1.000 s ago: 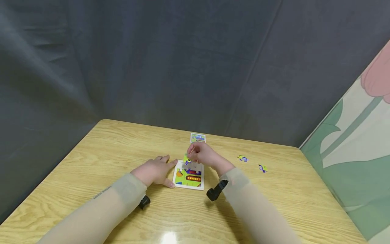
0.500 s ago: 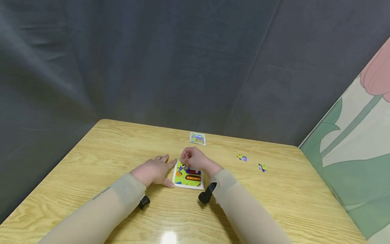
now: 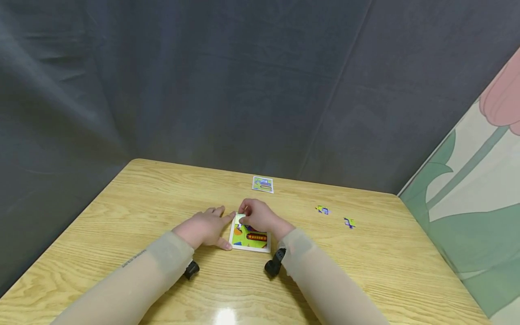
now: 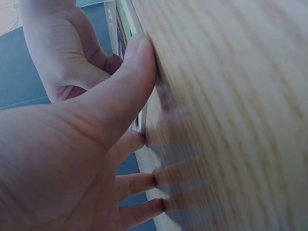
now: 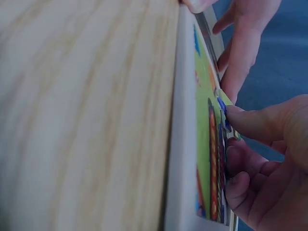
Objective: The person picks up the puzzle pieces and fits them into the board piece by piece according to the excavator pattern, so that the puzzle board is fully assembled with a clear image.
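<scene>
A white-framed jigsaw puzzle (image 3: 251, 243) lies flat on the table, its picture showing a digger with red tracks on green. My left hand (image 3: 206, 227) rests at its left side, thumb at the near corner and index finger at the far corner, fingers spread straight. Over the far left part of the puzzle my right hand (image 3: 260, 215) pinches a green and blue puzzle piece (image 5: 224, 102) between thumb and fingers. That piece sits tilted against the board, and the fingers hide part of it. Curled fingers of the right hand touch the puzzle's surface.
Two loose puzzle pieces lie to the right, one yellow and blue piece (image 3: 322, 210) and one green and blue piece (image 3: 349, 222). A small picture card (image 3: 262, 184) of the digger lies near the far edge of the wooden table (image 3: 162, 185). A dark curtain (image 3: 227, 90) hangs behind.
My right hand has come down and left with the piece, from above the board to its far left part, and the piece has tilted. The left hand has stayed put.
</scene>
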The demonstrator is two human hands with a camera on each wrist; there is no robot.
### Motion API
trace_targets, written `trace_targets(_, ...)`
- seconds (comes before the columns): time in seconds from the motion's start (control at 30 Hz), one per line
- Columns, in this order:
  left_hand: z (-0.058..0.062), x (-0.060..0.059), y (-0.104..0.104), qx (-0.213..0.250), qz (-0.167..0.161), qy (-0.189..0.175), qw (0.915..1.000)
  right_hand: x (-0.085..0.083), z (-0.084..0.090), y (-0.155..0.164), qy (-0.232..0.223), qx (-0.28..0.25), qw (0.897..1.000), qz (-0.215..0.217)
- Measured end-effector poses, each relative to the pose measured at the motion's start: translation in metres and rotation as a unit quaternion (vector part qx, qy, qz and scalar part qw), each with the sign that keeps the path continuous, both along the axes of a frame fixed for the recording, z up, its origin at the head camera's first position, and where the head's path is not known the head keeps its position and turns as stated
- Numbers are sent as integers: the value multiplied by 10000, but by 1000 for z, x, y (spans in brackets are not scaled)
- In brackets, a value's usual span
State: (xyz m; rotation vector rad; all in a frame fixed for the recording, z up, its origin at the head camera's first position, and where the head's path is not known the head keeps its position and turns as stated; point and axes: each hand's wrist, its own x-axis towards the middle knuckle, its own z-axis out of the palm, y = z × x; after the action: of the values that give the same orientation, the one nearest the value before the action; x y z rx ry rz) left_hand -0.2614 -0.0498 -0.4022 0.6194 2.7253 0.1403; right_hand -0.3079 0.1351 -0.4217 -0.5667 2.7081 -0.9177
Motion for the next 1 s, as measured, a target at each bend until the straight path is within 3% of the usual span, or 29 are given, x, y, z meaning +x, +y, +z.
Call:
trace_targets(0.3, 8, 5, 1, -41, 7, -66, 10000, 6, 0, -2, 205, 150, 9996, -128)
trace_targets(0.8, 7, 3, 1, -44, 10, -125, 9999, 8, 9, 2, 237, 423, 9988, 110)
trace_targets(0.9, 7, 4, 1, -9, 60, -156, 9999, 7, 15, 12, 389, 241, 9989, 109)
trace_targets(1.0, 7, 4, 1, 52, 104, -157, 9998, -1, 25, 32, 751, -262, 9962, -356)
